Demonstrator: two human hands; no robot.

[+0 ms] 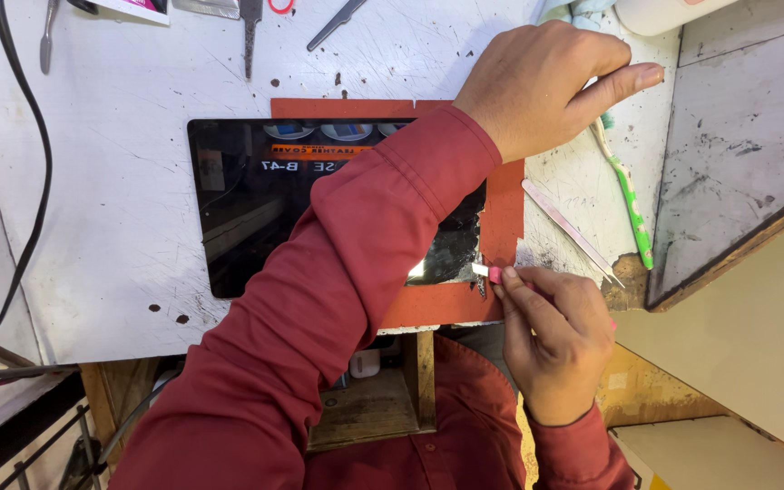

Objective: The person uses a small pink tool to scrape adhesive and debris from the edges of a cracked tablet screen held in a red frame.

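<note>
Fingers of the right hand (555,331) pinch one small pink-handled tool (492,271), its pale tip touching the lower right corner of one black tablet (256,204). That tablet lies face up on one red mat (505,213) on the white scratched table (120,109). Left hand (542,82), its red sleeve (356,272) crossing and hiding the tablet's right part, rests beyond the tablet's far right corner with fingers stretched and slightly apart, clamped on nothing visible. Just beside the right fingers lies one pair of metal tweezers (569,229); past them, one green-and-white toothbrush (628,195). Along the table's far edge lie several metal hand tools (249,32), and one black cable (34,181) runs down the far side from the fingers. An orange strip label shows reflected in the tablet glass.
</note>
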